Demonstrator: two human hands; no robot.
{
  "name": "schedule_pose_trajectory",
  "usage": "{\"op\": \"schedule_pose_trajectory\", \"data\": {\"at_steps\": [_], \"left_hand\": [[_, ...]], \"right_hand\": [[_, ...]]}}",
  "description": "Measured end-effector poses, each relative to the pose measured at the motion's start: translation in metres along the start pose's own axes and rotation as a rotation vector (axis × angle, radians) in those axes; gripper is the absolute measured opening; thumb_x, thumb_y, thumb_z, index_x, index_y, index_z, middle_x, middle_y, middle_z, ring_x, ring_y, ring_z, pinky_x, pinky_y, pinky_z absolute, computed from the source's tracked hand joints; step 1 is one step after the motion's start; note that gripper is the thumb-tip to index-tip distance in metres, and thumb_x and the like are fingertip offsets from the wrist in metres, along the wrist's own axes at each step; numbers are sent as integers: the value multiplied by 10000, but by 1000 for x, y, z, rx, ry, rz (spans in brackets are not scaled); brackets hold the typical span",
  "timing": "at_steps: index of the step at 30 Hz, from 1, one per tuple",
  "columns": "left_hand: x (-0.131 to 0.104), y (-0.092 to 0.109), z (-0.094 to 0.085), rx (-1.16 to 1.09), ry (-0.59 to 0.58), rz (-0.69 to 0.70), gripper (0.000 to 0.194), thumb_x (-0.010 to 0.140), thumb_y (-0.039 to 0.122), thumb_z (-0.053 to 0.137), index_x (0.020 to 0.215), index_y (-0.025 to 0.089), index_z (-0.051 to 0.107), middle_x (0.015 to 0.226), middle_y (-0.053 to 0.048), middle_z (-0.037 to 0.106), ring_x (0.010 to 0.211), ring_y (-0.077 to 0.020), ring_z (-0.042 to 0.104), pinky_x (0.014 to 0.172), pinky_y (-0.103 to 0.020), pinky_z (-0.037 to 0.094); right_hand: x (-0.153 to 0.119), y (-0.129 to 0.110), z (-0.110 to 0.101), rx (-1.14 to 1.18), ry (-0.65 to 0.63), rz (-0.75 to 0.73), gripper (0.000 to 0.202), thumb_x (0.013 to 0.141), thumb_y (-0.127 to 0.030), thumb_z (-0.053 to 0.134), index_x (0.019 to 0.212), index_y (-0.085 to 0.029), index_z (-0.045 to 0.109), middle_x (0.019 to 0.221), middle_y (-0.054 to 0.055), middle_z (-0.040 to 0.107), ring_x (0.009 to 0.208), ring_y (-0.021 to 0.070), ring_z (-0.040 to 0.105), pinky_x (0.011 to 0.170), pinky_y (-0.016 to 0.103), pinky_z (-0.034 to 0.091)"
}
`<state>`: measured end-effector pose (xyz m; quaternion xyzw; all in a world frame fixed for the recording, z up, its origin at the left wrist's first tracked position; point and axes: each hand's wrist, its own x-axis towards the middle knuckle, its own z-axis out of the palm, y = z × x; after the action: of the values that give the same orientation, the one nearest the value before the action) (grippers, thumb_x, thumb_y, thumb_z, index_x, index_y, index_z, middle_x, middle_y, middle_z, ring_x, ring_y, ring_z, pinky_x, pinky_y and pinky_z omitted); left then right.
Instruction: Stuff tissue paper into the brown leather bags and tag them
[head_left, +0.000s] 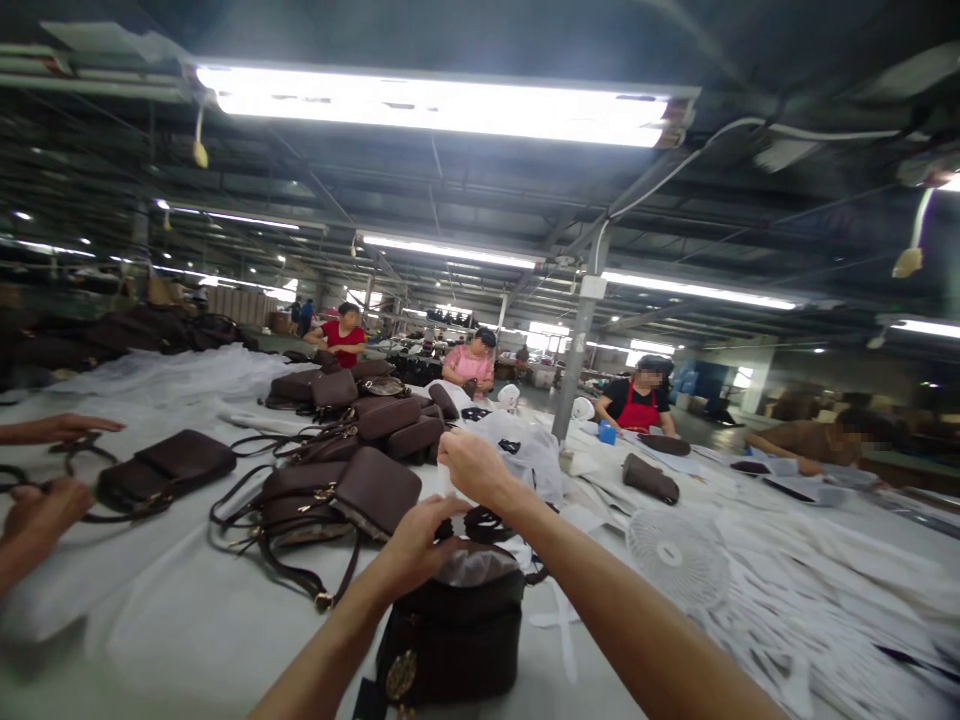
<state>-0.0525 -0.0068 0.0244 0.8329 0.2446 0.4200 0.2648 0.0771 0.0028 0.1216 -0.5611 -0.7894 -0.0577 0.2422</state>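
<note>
A dark brown bag (457, 640) stands upright on the table in front of me, with clear plastic (476, 567) showing at its open top and a round gold ornament low on its left side. My left hand (420, 540) is at the bag's upper left edge, its fingers curled by the dark strap. Above and beyond the bag, my right hand (476, 468) pinches a thin whitish piece (445, 482) that hangs down toward my left hand. A bundled dark strap (486, 524) lies just behind the bag's opening.
Brown bags (379, 490) with loose straps are heaped ahead and left. At the far left another person's hands (49, 510) hold a strap beside a bag (169, 470). A white fan (677, 555) and white strips lie right. Several people work across the table near a grey post (577, 370).
</note>
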Motion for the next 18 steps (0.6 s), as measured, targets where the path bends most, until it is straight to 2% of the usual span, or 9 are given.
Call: {"op": "schedule_pose_trajectory", "data": {"at_steps": [4, 7, 8, 10, 12, 13, 15, 17, 18], "left_hand": [[0, 3, -4, -33, -122, 44, 319, 713, 137, 576, 1017, 193, 654, 937, -16, 691, 866, -189, 613, 823, -264, 457], [4, 2, -9, -57, -116, 52, 328, 742, 161, 563, 1059, 197, 638, 919, -7, 690, 837, -184, 617, 808, -261, 463], [7, 1, -11, -66, -98, 50, 343, 754, 168, 552, 1089, 197, 621, 944, -13, 685, 857, -186, 617, 815, -263, 464], [12, 1, -16, -57, -89, 40, 375, 770, 172, 535, 1141, 198, 582, 995, -25, 671, 892, -187, 612, 827, -271, 467], [13, 4, -20, 22, -111, 29, 406, 769, 159, 538, 1172, 205, 548, 995, -26, 662, 882, -186, 608, 826, -286, 474], [11, 8, -21, 96, -100, 25, 418, 764, 148, 548, 1177, 209, 541, 983, -25, 659, 872, -188, 607, 827, -297, 477], [1, 20, -18, 283, 46, 27, 387, 778, 128, 550, 1156, 214, 550, 983, -38, 650, 894, -201, 602, 859, -332, 471], [-17, 32, -6, 437, 256, 61, 272, 840, 123, 488, 1083, 202, 582, 1010, -70, 637, 946, -214, 588, 891, -358, 458], [-28, 36, 3, 480, 318, 84, 235, 877, 124, 432, 1028, 193, 598, 997, -82, 635, 942, -215, 585, 882, -357, 463]], "right_hand": [[-6, 3, 2, -13, 26, 63, 135, 882, -107, 493, 865, -150, 619, 930, 89, 647, 870, 177, 584, 732, 258, 368], [-21, 13, -1, 23, 11, 124, 171, 920, -234, 483, 975, -126, 604, 869, 85, 661, 813, 178, 601, 686, 254, 386], [-26, 16, -4, 52, -52, 123, 225, 902, -314, 524, 1001, -127, 600, 843, 75, 665, 778, 180, 603, 655, 251, 389], [-37, 21, -9, 96, -234, 62, 350, 770, -417, 676, 996, -156, 615, 819, 45, 671, 735, 185, 602, 605, 243, 384], [-43, 25, -12, 79, -363, -25, 322, 654, -331, 760, 916, -184, 642, 826, 30, 673, 750, 192, 597, 601, 238, 372], [-45, 26, -13, 54, -377, -51, 247, 645, -252, 744, 862, -184, 648, 820, 31, 673, 763, 195, 595, 608, 240, 366], [-45, 28, -13, 25, -367, -47, 85, 663, -133, 651, 738, -170, 634, 759, 43, 664, 749, 193, 589, 601, 246, 352], [-43, 32, -12, 42, -401, -30, 86, 667, -92, 574, 634, -169, 593, 662, 34, 640, 666, 173, 577, 557, 243, 341], [-43, 34, -12, 66, -436, -19, 98, 664, -95, 556, 609, -173, 575, 612, 18, 623, 608, 158, 565, 528, 236, 337]]}}
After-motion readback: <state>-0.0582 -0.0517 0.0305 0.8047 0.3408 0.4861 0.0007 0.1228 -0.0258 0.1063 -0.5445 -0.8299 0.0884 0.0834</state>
